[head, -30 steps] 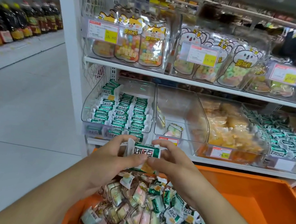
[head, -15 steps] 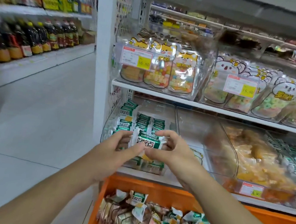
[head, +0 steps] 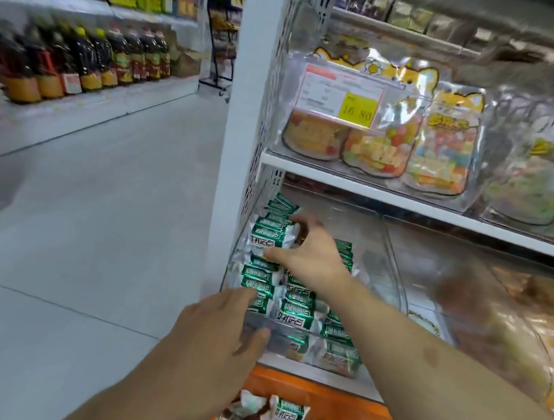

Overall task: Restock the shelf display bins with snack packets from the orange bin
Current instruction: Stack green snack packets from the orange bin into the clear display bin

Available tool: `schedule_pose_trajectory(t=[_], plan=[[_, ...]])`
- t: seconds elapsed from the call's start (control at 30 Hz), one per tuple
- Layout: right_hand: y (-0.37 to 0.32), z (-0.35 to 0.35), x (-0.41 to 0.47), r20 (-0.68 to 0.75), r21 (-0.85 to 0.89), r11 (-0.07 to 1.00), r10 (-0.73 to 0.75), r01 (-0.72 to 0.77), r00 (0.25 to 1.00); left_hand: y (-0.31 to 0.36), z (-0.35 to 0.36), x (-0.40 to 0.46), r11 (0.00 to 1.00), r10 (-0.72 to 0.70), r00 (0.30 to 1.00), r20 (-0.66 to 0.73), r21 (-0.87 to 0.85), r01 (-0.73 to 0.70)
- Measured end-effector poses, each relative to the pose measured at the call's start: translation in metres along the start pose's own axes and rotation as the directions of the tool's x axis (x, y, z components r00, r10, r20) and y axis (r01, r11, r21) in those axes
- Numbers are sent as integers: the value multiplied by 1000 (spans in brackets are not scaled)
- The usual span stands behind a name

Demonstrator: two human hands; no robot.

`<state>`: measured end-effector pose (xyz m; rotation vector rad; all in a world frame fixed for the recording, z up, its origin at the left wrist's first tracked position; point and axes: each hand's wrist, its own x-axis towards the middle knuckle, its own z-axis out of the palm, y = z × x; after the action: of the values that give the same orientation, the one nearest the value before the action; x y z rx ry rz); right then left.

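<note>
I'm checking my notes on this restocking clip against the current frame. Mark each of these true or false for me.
1. The right hand holds green-and-white packets inside the clear bin. True.
2. The left hand grips a bottle. False: it holds nothing and sits at the bin's front left corner.
3. The orange bin sits below the shelf, with packets in it. True.
4. The yellow price tag hangs on the lower shelf's bin. False: it is on the upper shelf, in front of the candy bags.
</note>
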<state>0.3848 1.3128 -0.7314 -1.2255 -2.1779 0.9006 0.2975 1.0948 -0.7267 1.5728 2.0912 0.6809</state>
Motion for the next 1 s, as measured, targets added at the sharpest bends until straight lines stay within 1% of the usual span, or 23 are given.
schedule_pose_trajectory(t=[0.07,0.2,0.37,0.4,0.5,0.6,0.8,1.0], plan=[[8,4,5,-24,-10,1000,-20,20,1000,0,1,-2,1000,4,1000,-2,-2,-4],[10,1,1,4,-31,999,-37,37,999,-2,3,-1,1000,7,1000,0,-7,-7],[13,0,-4,-15,126,992,9,-7,1000,-10,8,1,1000,17,1000,-7,-26,-17],[13,-1,-4,-17,122,993,11,-9,1000,-10,9,1,999,18,1000,-8,-28,-19],[11,1,-4,2,11,1000,8,-8,1000,-11,12,2,1000,9,1000,-6,-25,-9],[10,3,-3,13,-27,1000,15,-15,1000,-12,15,3,1000,9,1000,-6,-13,-9],[12,2,-11,17,4,1000,26,-26,1000,-12,16,4,999,7,999,-33,-32,-8],[8,-8,-23,4,18,1000,8,-8,1000,-8,14,1,998,34,998,-55,-51,-37]])
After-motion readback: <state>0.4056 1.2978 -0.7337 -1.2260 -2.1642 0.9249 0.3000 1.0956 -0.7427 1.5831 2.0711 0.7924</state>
